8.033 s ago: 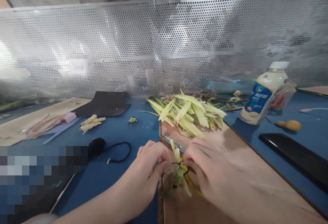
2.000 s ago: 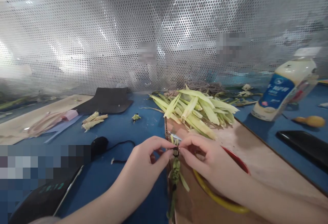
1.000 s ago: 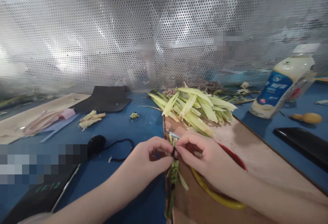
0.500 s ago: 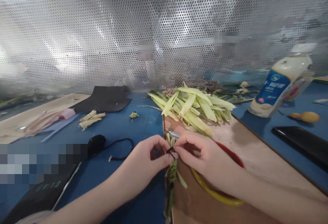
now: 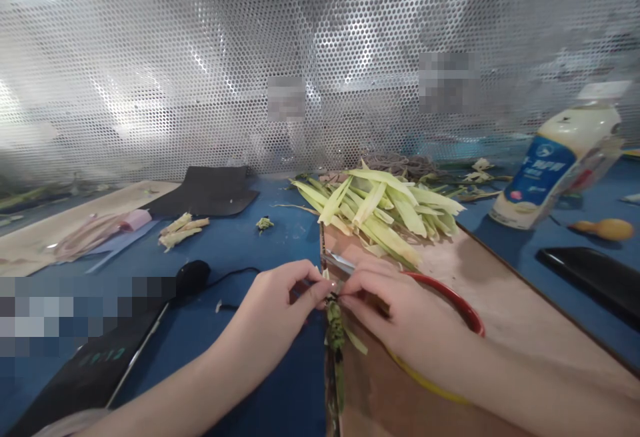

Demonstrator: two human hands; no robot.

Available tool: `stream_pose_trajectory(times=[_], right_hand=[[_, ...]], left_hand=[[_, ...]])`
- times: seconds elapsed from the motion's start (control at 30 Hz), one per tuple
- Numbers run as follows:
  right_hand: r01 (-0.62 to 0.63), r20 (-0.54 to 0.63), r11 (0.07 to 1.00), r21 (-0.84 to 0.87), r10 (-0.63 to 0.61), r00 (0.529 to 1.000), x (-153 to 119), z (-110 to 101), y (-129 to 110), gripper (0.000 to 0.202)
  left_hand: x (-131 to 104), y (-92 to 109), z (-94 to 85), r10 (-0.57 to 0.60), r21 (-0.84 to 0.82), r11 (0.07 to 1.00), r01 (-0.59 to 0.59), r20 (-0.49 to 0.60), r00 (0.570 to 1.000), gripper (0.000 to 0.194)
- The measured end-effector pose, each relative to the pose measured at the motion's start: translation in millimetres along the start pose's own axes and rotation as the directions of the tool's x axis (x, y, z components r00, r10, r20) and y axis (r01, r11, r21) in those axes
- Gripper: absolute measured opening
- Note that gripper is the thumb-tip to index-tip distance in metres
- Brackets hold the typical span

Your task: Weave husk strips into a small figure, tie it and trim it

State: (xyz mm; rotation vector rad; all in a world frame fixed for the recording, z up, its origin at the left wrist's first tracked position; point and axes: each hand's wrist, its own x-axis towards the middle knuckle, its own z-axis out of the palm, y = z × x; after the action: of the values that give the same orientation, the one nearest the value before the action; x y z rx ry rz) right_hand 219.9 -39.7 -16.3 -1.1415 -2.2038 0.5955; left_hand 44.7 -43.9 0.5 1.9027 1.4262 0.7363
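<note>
While both hands meet over the left edge of a brown board (image 5: 500, 310), a green plaited piece (image 5: 335, 327) hangs between and below their fingertips, its length running toward 6 o'clock along that edge. The left hand (image 5: 280, 300) has thumb and forefinger pinched on its upper end; the right hand (image 5: 405, 303) has thumb and forefinger closed on dark thread (image 5: 331, 298) at the same spot. The fingertips partly hide the join.

Clock directions run from the plaited piece, 12 being away from the person. Scissors (image 5: 457, 300) lie on the board partly under the right hand, blades showing near 12, the red and yellow handle at 3 to 4. A pile of pale green husks (image 5: 380, 210) sits at 1, over the board's far end. On the blue tabletop (image 5: 280, 250), a bottle with a blue label (image 5: 540, 170) stands at 2, with a small yellow gourd (image 5: 605, 229) and a long black object (image 5: 595, 283) toward 3. A black phone (image 5: 85, 377) with lit digits lies at 9, a black ball (image 5: 194, 277) with a cord beside it. Pale scraps (image 5: 181, 231) are at 10; a small green knot (image 5: 264, 224) and a black sheet (image 5: 205, 191) at 11. A perforated metal panel (image 5: 225, 90) spans the back.
</note>
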Motion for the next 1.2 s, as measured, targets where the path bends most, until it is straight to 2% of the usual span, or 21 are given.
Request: stream_pose_trajectory(times=[0.37,0.5,0.73,1.0,1.2], right_hand=[[0.076,-0.010,0.975,-0.209,-0.080,0.997,-2.1,2.6,9.8,0.016],[0.099,0.000,0.953,-0.286,-0.104,0.995,-2.8,2.8,11.3,0.017],[0.261,-0.048,0.852,-0.454,-0.316,0.948,-7.8,1.5,16.9,0.014],[0.252,-0.027,0.845,-0.471,-0.299,0.954,-9.8,0.8,13.2,0.014],[0.254,-0.017,0.799,-0.545,-0.313,0.950,-9.1,-2.3,14.0,0.011]], left_hand=[[-4.4,5.9,-3.7,0.007,0.156,0.988,-0.006,-0.005,1.000,0.022],[-4.0,4.2,-5.0,0.047,0.241,0.970,-0.041,-0.016,0.999,0.022],[-4.3,-2.3,-5.3,0.135,0.291,0.948,-0.128,-0.003,0.991,0.017],[-4.3,-4.6,-5.1,0.141,0.335,0.932,-0.140,0.022,0.990,0.015],[-3.5,-3.7,-6.7,0.142,0.360,0.923,-0.138,0.015,0.990,0.015]])
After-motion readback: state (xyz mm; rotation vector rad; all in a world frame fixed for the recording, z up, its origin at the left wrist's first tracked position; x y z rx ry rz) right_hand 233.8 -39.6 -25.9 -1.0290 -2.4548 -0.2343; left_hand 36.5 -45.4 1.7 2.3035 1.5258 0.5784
